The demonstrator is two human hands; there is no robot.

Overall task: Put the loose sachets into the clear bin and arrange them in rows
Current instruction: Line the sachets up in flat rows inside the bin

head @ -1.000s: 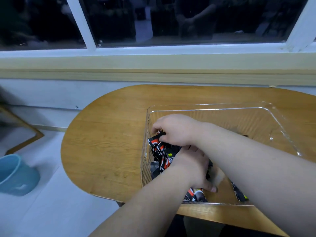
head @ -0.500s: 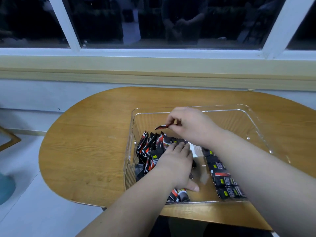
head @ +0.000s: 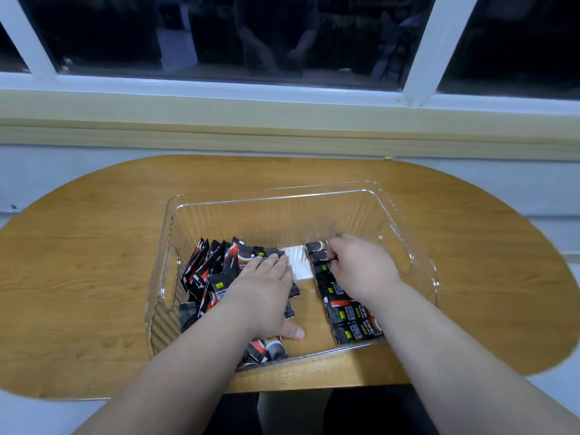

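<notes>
Sachets (head: pixel 213 277) lie in the clear bin (head: pixel 392 215): left hand (head: pixel 263 296) flat on them, right hand (head: pixel 361 268) pinching one.

A wooden table (head: pixel 94 277) carries the clear bin (head: pixel 276 196)

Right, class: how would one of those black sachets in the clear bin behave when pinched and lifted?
Probably light: the right hand seems to hold one sachet in a mere pinch. Likely floppy: the left pile leans and slumps. Flat, so the right row should slide, not roll.
</notes>
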